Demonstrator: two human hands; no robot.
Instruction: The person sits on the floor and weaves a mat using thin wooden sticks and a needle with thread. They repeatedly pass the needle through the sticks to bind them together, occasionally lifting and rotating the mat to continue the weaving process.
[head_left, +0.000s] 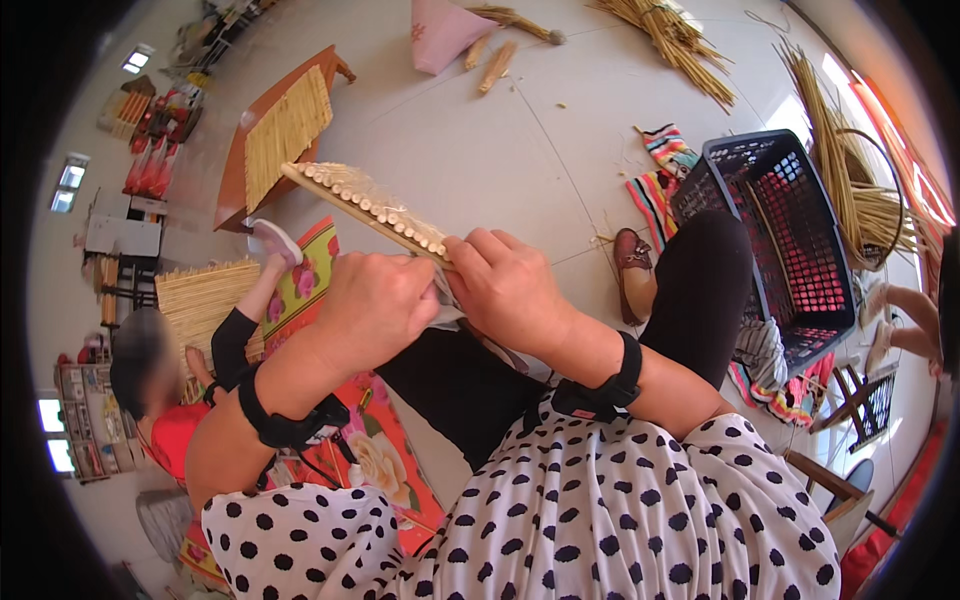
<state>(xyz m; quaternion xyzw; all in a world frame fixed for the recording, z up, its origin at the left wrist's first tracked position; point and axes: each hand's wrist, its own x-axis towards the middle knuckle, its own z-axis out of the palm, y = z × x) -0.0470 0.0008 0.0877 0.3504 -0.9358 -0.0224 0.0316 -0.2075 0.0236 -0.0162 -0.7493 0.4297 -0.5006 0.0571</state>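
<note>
In front of me a small mat of pale plant stalks (378,205) is held up at a tilt, its row of round cut ends facing me along a flat strip-like edge. My right hand (512,292) is closed on its near right corner. Beside it, my left hand (375,305) is a fist, thumb toward the right hand. Whatever is in the left fingers is hidden. A bit of greyish-white material (450,308) shows between and below both hands; its kind is unclear.
On the left, a person (165,400) bends over a larger stalk mat (215,300). Another mat lies on a low brown table (270,95). To the right stands a dark plastic basket (715,165), near long stalk bundles (830,150). A flowered red mat (385,440) lies under me.
</note>
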